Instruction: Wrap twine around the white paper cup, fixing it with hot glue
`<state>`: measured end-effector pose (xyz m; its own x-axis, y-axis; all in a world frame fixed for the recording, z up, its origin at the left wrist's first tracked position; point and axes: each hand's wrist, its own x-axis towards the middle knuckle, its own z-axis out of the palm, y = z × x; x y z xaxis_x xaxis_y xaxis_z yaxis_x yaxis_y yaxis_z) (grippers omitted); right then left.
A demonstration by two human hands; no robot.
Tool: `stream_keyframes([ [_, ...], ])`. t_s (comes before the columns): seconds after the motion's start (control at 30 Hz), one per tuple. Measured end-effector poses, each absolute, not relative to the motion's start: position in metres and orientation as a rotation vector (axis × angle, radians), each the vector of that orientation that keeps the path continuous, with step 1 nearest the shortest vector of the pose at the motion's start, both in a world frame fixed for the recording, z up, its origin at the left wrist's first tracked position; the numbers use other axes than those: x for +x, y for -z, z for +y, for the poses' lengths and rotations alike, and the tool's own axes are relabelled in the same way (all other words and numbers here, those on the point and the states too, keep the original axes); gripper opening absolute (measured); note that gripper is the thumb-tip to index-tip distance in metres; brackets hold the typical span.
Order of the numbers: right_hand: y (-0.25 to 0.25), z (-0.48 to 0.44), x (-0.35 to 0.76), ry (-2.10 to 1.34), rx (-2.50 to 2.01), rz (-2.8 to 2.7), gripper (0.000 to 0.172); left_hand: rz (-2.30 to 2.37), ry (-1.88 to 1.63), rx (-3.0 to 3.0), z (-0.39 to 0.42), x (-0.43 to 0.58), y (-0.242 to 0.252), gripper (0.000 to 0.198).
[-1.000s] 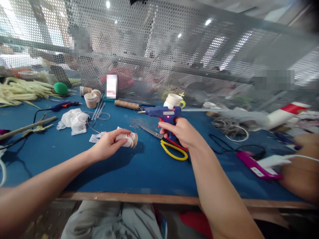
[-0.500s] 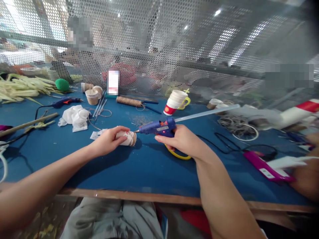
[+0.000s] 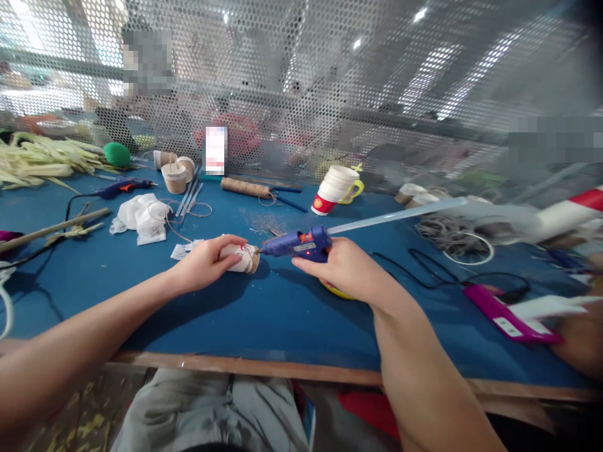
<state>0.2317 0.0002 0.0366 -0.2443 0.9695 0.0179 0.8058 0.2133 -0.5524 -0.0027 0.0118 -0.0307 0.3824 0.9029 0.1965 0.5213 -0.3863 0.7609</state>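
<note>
My left hand (image 3: 210, 262) is closed around a small paper cup (image 3: 242, 259) lying on its side, with red marks on white and a brown rim facing right. In my right hand (image 3: 346, 267) is a blue hot glue gun (image 3: 299, 244), a long clear glue stick (image 3: 400, 215) sticking out of its back. The gun's nozzle is at the cup's right end; whether it touches cannot be made out. A small red light glows on the gun. Under my right hand, something yellow and curved (image 3: 340, 292) shows in part.
Stacked paper cups (image 3: 335, 188), a twine roll (image 3: 245, 188), a phone (image 3: 215, 150) and a white bag (image 3: 141, 216) are behind my hands. A purple power strip (image 3: 509, 317), a cord and a grey wire coil (image 3: 443, 236) lie right. Another glue gun (image 3: 123, 188) lies left.
The view has shifted slightly. My right hand and the glue gun now cover more of the yellow curved thing. My left hand keeps its hold on the cup.
</note>
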Motion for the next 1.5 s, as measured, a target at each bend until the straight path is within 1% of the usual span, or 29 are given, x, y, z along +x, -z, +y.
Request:
stream_keyframes([
  [0.37,-0.035,-0.0008,0.2323,-0.474,-1.578,-2.213,0.015,1.227,-0.834,2.051,0.0113,-0.0025,0.031,0.035],
  [0.8,-0.0359,-0.0034,0.2322,-0.495,-1.557,-2.226,0.014,1.24,-0.831,2.059,0.0106,-0.0017,0.031,0.036],
  [1.17,-0.0321,0.0024,0.2313,-0.416,-1.63,-2.186,0.021,1.221,-0.834,2.045,0.0109,-0.0012,0.0324,0.035],
  [1.5,-0.0362,-0.0038,0.2326,-0.468,-1.599,-2.237,0.018,1.23,-0.822,2.06,0.0099,-0.0019,0.0309,0.036],
])
